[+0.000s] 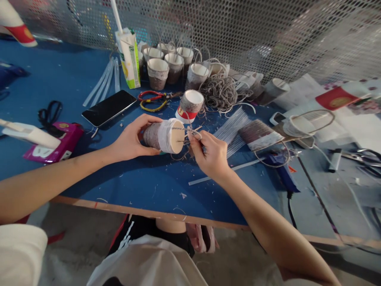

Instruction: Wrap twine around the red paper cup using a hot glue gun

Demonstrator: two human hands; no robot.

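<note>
My left hand is wrapped round a paper cup bound in grey-brown cord with a white band. The cup lies on its side in the air, its flat pale end turned to the right. Two thin strands stick out from that end. At their far ends, my right hand pinches the thin grey cord between thumb and fingers; the exact grip is partly hidden. Just behind stands a red and white cup, partly cord-wrapped. Cord scraps lie beneath my hands.
Several wrapped cups stand at the back by a drink carton and a cord heap. Pliers, a phone and a purple box lie left. Glue sticks and a blue glue gun lie right.
</note>
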